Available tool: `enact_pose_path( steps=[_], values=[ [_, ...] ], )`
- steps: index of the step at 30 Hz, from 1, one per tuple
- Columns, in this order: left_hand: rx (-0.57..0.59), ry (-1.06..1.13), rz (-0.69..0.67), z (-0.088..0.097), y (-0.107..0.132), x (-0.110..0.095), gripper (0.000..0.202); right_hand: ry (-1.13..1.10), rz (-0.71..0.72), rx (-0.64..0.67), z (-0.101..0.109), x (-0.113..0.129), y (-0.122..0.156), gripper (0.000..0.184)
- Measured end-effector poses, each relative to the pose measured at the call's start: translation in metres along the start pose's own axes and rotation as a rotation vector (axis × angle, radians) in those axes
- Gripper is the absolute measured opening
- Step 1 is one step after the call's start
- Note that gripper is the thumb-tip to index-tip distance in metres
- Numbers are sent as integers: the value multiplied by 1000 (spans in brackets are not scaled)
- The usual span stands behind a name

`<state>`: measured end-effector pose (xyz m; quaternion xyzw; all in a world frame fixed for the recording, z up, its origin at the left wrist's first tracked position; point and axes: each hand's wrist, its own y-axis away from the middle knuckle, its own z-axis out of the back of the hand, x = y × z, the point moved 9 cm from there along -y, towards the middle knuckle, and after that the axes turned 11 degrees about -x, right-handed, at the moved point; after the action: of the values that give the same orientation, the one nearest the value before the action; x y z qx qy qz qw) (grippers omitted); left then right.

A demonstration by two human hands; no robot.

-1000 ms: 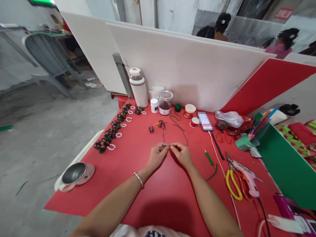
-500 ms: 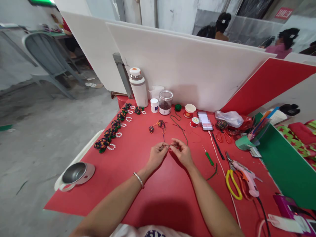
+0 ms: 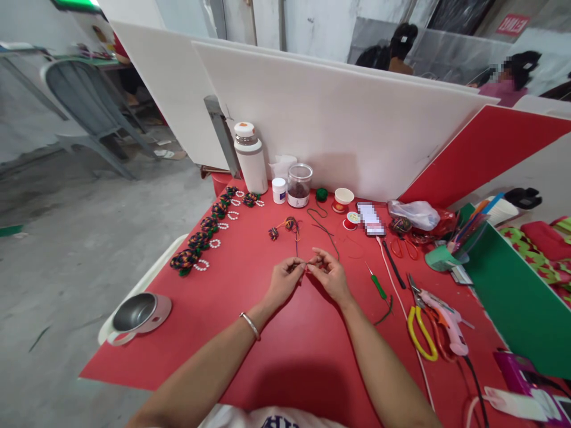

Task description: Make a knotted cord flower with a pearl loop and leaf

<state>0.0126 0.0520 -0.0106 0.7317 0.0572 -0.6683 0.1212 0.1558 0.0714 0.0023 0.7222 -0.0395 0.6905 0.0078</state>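
Observation:
Over the middle of the red tabletop (image 3: 250, 297), my left hand (image 3: 284, 280) and my right hand (image 3: 329, 278) meet, their fingertips nearly touching. Thumb and index finger of each pinch a thin dark yarn (image 3: 297, 246); the bit between the fingertips is too small to make out clearly. That strand runs back to a small multicoloured yarn ball (image 3: 291, 224). Beside the ball lies a small knotted yarn piece (image 3: 273, 233). A green-handled crochet hook (image 3: 378, 286) rests to the right of my right hand.
At left, several knotted yarn pieces (image 3: 185, 260) with white bead loops form a row, near a steel-lined mug (image 3: 140, 315). A white bottle (image 3: 250, 160) and a jar (image 3: 299, 187) stand behind. Yellow-handled pliers (image 3: 422, 333) and a pink glue gun (image 3: 450, 327) lie right.
My hands stay in almost the same place, with only a slight shift of the right-hand fingers. The yarn strand near my left hand moves very slightly.

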Motion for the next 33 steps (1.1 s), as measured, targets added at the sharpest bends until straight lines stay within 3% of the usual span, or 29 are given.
enact_pose_path(
  steps=[10, 19, 22, 23, 28, 33],
  values=[
    [109, 54, 153, -9, 7, 7, 35, -10, -9, 11, 0, -6, -1, 44],
    [13, -54, -24, -2, 0, -3, 26, -14, -4, 16, 2, -2, 0, 48],
    [10, -58, -21, -1, 0, -2, 27, -1, -14, 15, 2, -2, 0, 33],
    [15, -68, -22, -1, 0, -2, 27, 33, -10, 20, 1, -3, 0, 27],
    [46, -160, -88, -7, 3, -9, 23, 417, 171, 30, -7, 6, 1, 50],
    [66, -202, -68, -9, 5, -8, 25, 595, 325, 69, -15, 12, 4, 44]
  ],
)
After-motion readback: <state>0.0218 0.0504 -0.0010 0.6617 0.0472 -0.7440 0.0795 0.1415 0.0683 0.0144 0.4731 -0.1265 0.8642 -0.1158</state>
